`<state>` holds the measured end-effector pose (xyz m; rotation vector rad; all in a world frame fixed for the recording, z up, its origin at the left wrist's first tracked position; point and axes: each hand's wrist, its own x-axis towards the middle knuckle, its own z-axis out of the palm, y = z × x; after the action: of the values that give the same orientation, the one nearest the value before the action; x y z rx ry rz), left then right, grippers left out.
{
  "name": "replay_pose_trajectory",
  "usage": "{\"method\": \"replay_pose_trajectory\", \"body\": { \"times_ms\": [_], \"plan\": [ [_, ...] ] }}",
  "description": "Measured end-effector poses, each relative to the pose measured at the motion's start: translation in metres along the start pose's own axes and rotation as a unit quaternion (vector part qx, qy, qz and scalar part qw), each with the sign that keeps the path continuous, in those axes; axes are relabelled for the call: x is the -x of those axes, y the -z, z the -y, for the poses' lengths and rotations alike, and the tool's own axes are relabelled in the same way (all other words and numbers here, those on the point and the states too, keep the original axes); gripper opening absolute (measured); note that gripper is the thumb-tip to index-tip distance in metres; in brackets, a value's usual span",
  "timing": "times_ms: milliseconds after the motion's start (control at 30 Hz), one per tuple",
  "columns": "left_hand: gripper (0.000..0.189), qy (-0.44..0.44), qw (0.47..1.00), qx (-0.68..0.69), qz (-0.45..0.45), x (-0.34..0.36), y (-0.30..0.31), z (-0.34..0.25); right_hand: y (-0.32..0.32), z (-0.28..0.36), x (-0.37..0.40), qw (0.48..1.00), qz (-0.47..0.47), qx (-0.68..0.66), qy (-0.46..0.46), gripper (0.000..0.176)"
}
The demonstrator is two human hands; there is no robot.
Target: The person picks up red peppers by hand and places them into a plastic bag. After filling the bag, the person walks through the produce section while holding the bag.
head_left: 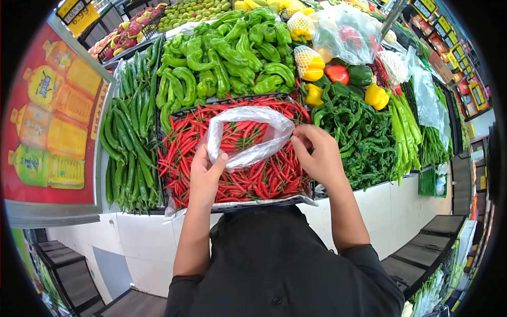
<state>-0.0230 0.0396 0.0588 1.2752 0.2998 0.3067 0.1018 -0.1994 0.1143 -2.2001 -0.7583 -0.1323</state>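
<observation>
A clear plastic bag (251, 114) is spread wide at its mouth over a black crate of red chili peppers (182, 177). My left hand (207, 171) grips the bag's lower left rim between thumb and fingers. At the opposite side, my right hand (316, 153) pinches the rim's right edge with its fingertips. Red chilies show through the opening and the thin film. Both forearms reach over the front edge of the crate.
Green peppers (227, 58) lie behind the chilies, long green chilies (129, 132) to the left. Dark green wrinkled peppers (351, 132) and yellow bell peppers (376, 96) are on the right. A panel with bottle pictures (58, 116) borders the left side. Another plastic bag (346, 34) rests at the back.
</observation>
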Motion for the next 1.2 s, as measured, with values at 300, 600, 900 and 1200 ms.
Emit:
{"method": "replay_pose_trajectory", "body": {
  "times_ms": [300, 600, 900, 1200],
  "plan": [
    [0.019, 0.008, 1.0, 0.0, 0.009, 0.0, 0.007, -0.007, -0.071, -0.041, 0.089, 0.991, 0.102, 0.055, -0.073, 0.025],
    [0.012, 0.006, 1.0, 0.007, -0.018, 0.003, -0.005, -0.012, -0.046, -0.031, 0.082, 0.981, 0.044, -0.162, -0.1, 0.018],
    [0.019, 0.01, 1.0, 0.011, 0.003, 0.003, -0.001, -0.006, 0.059, -0.01, 0.049, 0.864, 0.057, -0.497, -0.059, 0.015],
    [0.015, 0.013, 1.0, 0.018, -0.004, 0.004, -0.008, -0.007, -0.027, 0.018, -0.003, 0.983, -0.048, -0.159, 0.077, 0.01]
  ]
}}
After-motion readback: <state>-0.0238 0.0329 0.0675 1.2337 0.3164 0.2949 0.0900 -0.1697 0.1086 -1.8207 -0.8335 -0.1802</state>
